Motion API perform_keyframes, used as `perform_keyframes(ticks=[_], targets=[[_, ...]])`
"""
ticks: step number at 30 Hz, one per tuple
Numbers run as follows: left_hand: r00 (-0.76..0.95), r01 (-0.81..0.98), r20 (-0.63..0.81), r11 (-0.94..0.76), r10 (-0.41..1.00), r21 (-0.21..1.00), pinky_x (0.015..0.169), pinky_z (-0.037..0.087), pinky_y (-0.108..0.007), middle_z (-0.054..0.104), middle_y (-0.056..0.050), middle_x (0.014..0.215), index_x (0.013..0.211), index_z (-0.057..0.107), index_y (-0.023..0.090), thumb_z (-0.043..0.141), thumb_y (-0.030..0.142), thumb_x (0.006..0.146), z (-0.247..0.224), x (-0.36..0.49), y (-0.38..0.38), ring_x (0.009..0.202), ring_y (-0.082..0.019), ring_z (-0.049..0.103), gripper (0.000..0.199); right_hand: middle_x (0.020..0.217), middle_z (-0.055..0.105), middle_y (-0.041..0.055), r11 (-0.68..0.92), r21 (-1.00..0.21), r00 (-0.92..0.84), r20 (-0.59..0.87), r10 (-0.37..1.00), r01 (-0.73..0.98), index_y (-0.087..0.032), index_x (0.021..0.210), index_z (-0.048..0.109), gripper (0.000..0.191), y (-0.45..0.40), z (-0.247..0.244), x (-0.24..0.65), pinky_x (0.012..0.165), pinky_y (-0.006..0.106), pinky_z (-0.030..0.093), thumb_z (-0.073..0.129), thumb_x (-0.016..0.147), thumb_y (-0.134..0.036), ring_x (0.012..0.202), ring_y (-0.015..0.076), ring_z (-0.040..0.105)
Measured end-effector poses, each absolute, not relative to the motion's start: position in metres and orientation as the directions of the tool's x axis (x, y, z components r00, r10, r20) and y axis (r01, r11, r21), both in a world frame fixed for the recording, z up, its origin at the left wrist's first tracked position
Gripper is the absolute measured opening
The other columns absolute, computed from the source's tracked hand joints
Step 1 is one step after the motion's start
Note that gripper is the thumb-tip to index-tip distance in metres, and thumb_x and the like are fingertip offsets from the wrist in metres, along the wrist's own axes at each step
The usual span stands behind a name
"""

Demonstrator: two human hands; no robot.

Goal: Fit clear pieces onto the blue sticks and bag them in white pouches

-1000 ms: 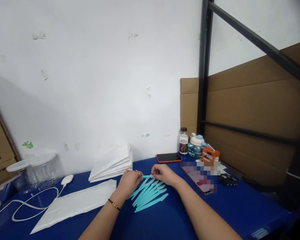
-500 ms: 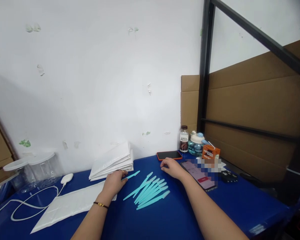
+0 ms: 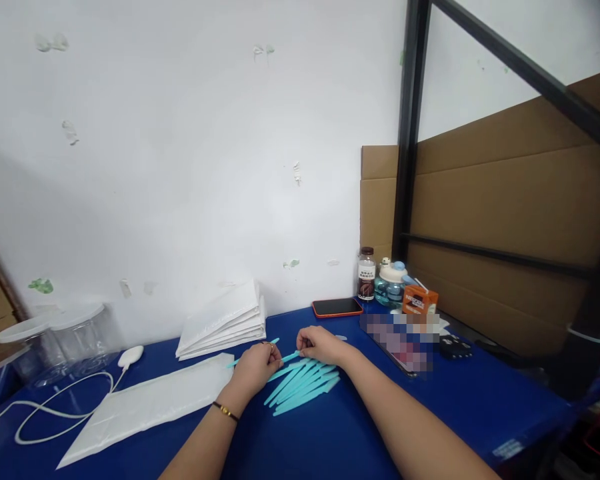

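Several teal eyebrow razors lie in a loose fan on the blue table. Over the fan's upper left edge, my left hand is closed, its fingertips pinching one end of a razor. The other end of that same razor is between the thumb and fingers of my right hand, closed just above the fan. Behind my left hand another teal razor shows only in part. A flat white padded mailer lies to the left of my left hand.
A stack of white mailers leans by the wall. Right of it lie an orange-edged phone and a second, partly blurred phone. A bottle, a drinking jug and an orange carton stand behind. Clear tubs and a white cable are left.
My left hand has moved right, off the mailer's end toward the fan. My right hand has come left and down, and now grips a razor together with my left.
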State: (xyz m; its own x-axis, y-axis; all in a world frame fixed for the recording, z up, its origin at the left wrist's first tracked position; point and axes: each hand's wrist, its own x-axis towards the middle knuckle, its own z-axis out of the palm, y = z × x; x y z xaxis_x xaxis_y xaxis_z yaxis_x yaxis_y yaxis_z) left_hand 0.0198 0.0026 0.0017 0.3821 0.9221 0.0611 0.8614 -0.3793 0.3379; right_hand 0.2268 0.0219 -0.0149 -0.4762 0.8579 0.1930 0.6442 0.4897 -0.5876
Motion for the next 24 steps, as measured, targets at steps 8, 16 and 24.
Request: perform_keyframes(ticks=[8,16,24], targets=[[0.283,0.935,0.128,-0.303,0.950,0.185,0.064,0.034,-0.024,0.067,0.000,0.078,0.077,0.065,0.024,0.053,0.029,0.074,0.014,-0.010,0.011,0.076,-0.016,0.059,0.013,0.069,0.063,0.0006,0.351,-0.603,-0.296,0.192,0.936,0.717,-0.015,0.075,0.061,0.009,0.033,-0.018,0.277,0.057,0.020,0.040,0.059,0.068,-0.009,0.062,0.0115,0.056],[0.402,0.835,0.107,-0.412,0.910,0.366,0.062,0.037,-0.023,0.065,0.000,0.082,0.086,0.064,0.022,0.054,0.043,0.073,0.016,-0.004,0.001,0.075,-0.015,0.057,0.027,0.082,0.060,0.0026,0.499,-0.477,-0.425,0.263,0.866,0.723,-0.019,0.076,0.067,0.009,0.019,-0.011,0.260,0.071,0.024,0.040,0.063,0.070,-0.024,0.080,0.0160,0.054],[0.459,0.788,0.030,-0.423,0.888,0.448,0.053,0.033,-0.022,0.062,0.000,0.072,0.079,0.062,0.018,0.054,0.034,0.072,0.001,0.014,-0.005,0.065,-0.013,0.055,0.020,0.083,0.060,0.0021,0.592,-0.493,-0.556,0.238,0.797,0.638,-0.021,0.078,0.067,0.019,0.005,-0.007,0.231,0.075,0.025,0.039,0.062,0.074,-0.039,0.084,0.0169,0.052]])
